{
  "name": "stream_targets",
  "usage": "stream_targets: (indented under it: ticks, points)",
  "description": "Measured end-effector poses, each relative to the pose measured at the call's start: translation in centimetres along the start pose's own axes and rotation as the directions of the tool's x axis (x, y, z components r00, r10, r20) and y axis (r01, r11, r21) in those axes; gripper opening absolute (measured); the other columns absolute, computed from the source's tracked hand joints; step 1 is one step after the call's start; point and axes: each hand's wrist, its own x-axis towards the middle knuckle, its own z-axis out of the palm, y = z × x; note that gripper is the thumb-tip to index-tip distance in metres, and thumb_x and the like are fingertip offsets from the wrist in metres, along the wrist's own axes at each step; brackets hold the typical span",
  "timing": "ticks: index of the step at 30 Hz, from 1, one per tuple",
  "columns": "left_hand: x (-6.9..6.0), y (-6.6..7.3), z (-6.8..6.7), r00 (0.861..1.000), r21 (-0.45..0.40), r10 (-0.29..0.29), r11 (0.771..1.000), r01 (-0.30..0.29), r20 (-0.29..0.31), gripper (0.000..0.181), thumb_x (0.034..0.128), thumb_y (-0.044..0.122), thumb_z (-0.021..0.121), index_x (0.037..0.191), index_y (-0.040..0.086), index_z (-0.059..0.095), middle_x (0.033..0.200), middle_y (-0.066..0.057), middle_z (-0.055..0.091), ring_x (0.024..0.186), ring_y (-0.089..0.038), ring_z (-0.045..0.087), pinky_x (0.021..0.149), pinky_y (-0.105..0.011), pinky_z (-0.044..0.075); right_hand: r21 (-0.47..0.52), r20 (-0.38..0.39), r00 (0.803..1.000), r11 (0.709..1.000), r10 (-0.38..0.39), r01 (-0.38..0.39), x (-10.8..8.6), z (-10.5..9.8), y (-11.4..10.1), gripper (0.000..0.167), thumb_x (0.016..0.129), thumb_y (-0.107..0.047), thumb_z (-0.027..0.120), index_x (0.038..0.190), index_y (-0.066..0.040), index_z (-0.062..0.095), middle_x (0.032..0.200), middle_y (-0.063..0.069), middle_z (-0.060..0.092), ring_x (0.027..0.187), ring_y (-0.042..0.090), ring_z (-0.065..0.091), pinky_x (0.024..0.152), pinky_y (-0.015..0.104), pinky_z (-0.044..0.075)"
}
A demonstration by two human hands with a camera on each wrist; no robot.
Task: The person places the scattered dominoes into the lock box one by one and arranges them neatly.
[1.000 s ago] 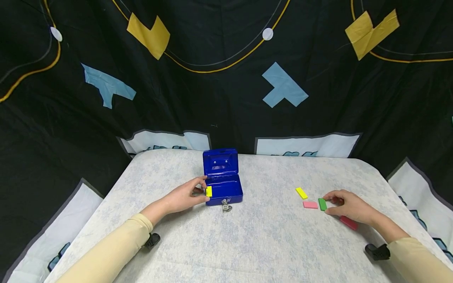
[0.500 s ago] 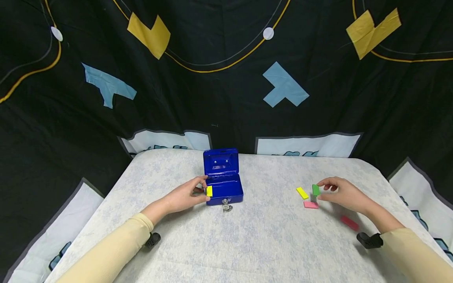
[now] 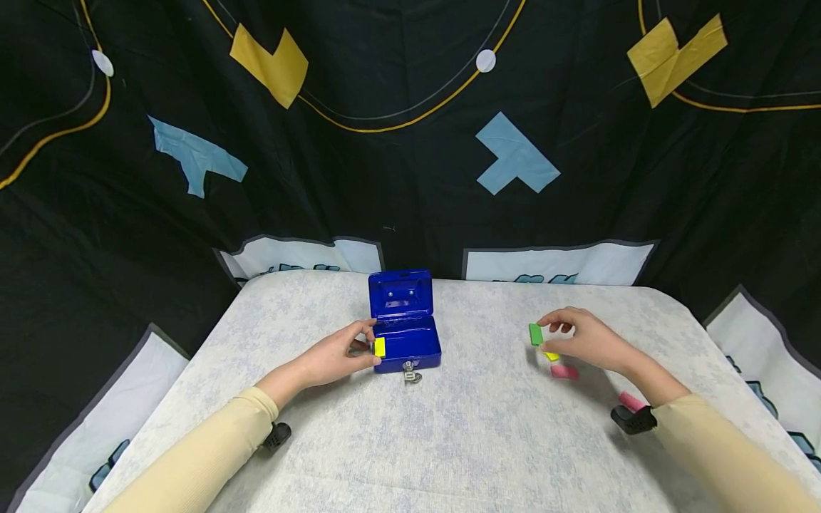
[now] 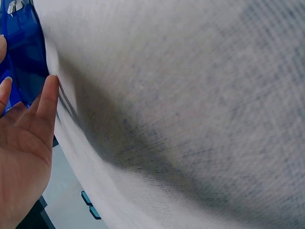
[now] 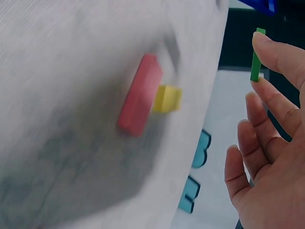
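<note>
My right hand (image 3: pixel 590 340) pinches a green block (image 3: pixel 535 334) between thumb and fingertip, raised off the table. In the right wrist view the green block (image 5: pixel 258 57) sits edge-on between the fingers of that hand (image 5: pixel 271 143). Just below it lie a yellow block (image 3: pixel 551 355), partly hidden by the hand, and a pink block (image 3: pixel 564 372). At the left wall of the open blue metal box (image 3: pixel 417 361), my left hand (image 3: pixel 330 356) has its thumb and fingers around a yellow piece (image 3: pixel 380 347). The left wrist view shows this hand (image 4: pixel 26 143) beside the box (image 4: pixel 28 57).
A red block (image 3: pixel 631 401) lies on the pale tablecloth (image 3: pixel 449 442), near the right wrist's black strap device (image 3: pixel 633 420). Keys (image 3: pixel 410 373) hang at the front of the box, whose lid (image 3: pixel 400 293) stands raised. A black curtain (image 3: pixel 398 192) rises behind the table.
The right hand has lifted the green block off the table and carried it left and away from me, past the pink block and over by the yellow one. The left hand and box have stayed put.
</note>
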Motion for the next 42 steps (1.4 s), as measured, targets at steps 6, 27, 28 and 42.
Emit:
stream_targets:
  ticks: [6, 27, 28, 42]
  points:
    - [0.0, 0.1, 0.0, 1.000, 0.002, 0.000, 1.000, 0.000, -0.001, 0.040, 0.0973, 0.038, 0.072, 0.115, 0.009, 0.052, 0.164, -0.010, 0.034, 0.124, -0.029, 0.061, 0.101, -0.044, 0.052, 0.009, 0.014, 1.000, 1.000, -0.022, 0.022, 1.3, 0.8, -1.4, 0.041, 0.088, -0.027, 0.084, 0.122, -0.009, 0.069, 0.108, 0.007, 0.063, 0.101, 0.024, 0.051, 0.082, 0.041, 0.047]
    - [0.0, 0.1, 0.1, 1.000, 0.001, -0.012, 1.000, 0.012, -0.002, 0.038, 0.0979, 0.036, 0.072, 0.116, 0.009, 0.051, 0.165, -0.010, 0.032, 0.125, -0.030, 0.060, 0.101, -0.046, 0.051, 0.040, 0.059, 0.995, 0.996, -0.086, 0.084, 5.7, 4.0, -6.5, 0.040, 0.086, -0.029, 0.084, 0.122, -0.015, 0.070, 0.109, 0.009, 0.064, 0.105, 0.031, 0.050, 0.085, 0.042, 0.046]
    - [0.0, 0.1, 0.1, 1.000, 0.002, -0.012, 1.000, 0.012, -0.002, 0.038, 0.0980, 0.036, 0.072, 0.115, 0.009, 0.052, 0.165, -0.010, 0.032, 0.125, -0.030, 0.060, 0.101, -0.046, 0.051, 0.042, 0.061, 0.994, 0.996, -0.086, 0.084, 5.9, 4.2, -6.7, 0.040, 0.086, -0.029, 0.084, 0.121, -0.016, 0.070, 0.109, 0.010, 0.064, 0.105, 0.031, 0.050, 0.085, 0.041, 0.046]
    - [0.2, 0.1, 0.0, 1.000, 0.037, -0.011, 0.999, 0.011, 0.001, 0.038, 0.0973, 0.038, 0.072, 0.115, 0.011, 0.052, 0.166, -0.009, 0.030, 0.125, -0.028, 0.061, 0.100, -0.045, 0.052, 0.045, 0.093, 0.988, 0.992, -0.120, 0.116, 7.5, 6.2, -8.7, 0.040, 0.087, -0.031, 0.084, 0.122, -0.017, 0.072, 0.110, 0.010, 0.065, 0.105, 0.031, 0.050, 0.086, 0.041, 0.043]
